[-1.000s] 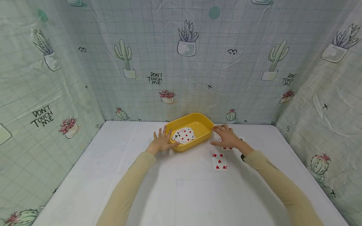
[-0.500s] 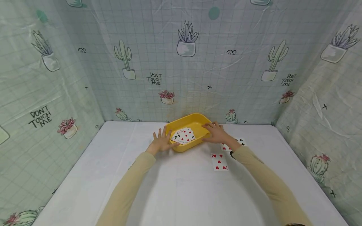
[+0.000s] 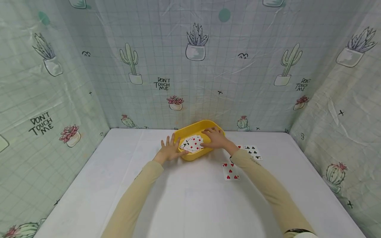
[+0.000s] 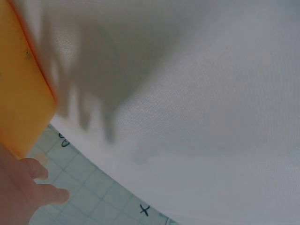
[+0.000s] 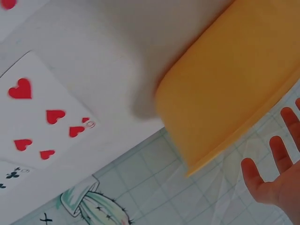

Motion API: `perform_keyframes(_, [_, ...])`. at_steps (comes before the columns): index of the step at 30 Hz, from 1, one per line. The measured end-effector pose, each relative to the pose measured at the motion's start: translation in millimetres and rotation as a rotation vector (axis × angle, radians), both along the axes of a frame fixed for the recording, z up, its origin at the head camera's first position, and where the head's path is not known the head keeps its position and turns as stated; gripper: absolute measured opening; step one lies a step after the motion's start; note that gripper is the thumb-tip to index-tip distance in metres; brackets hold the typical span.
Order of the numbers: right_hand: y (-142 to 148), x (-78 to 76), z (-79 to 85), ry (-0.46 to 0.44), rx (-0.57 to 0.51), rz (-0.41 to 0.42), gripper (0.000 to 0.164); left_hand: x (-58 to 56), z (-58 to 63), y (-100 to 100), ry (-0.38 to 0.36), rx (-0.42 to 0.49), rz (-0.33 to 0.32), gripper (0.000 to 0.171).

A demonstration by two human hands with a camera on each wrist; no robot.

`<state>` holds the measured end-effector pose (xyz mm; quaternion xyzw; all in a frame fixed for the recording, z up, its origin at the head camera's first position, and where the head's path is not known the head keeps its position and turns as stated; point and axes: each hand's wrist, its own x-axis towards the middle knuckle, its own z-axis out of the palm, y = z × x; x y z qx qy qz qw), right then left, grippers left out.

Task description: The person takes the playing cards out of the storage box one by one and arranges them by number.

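Note:
A yellow plastic tray point(image 3: 184, 131) stands at the back of the table, tilted slightly to the left in the head view. Several playing cards point(image 3: 192, 142) lie fanned inside it, a diamond card on top. My left hand point(image 3: 168, 152) rests at the tray's left end with fingers spread and thumb over the near rim. My right hand point(image 3: 215, 138) reaches over the tray's right side, fingers bent loosely above its inside, thumb close to the cards. Nothing shows between its fingers. In the right wrist view the right hand point(image 5: 276, 176) appears beside the yellow tray wall point(image 5: 225, 89).
To the right lie a hearts card point(image 3: 230, 171), a clubs card point(image 3: 253, 152) and another hearts card point(image 5: 47, 112), partly hidden by the right arm in the head view. Behind the white table point(image 3: 190, 205) hangs a cactus-print cloth point(image 3: 220, 72).
My right hand has moved left from beside the tray's right end to over its inside, uncovering the clubs card. The left hand and tray have stayed in place.

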<state>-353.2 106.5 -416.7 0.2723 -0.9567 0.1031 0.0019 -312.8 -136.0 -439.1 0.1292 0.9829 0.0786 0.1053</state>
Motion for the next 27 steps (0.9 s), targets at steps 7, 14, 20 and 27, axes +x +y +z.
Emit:
perform_keyframes(7, [-20.6, -12.1, -7.1, -0.035, 0.056, -0.044, 0.068, 3.1, -1.8, 0.5, 0.011, 0.016, 0.004, 0.086])
perform_keyframes(14, [-32.5, -19.4, -11.2, -0.074, 0.054, -0.078, 0.068, 2.7, -3.0, 0.4, 0.024, 0.016, 0.000, 0.086])
perform_keyframes(20, [-37.9, -21.9, -13.9, -0.113, 0.068, -0.101, 0.069, 0.4, -3.9, -0.4, 0.024, 0.008, 0.000, 0.088])
perform_keyframes(27, [-45.1, -25.9, -17.1, -0.129, 0.120, -0.139, 0.071, -0.3, -2.5, -1.2, 0.018, 0.002, 0.001, 0.087])
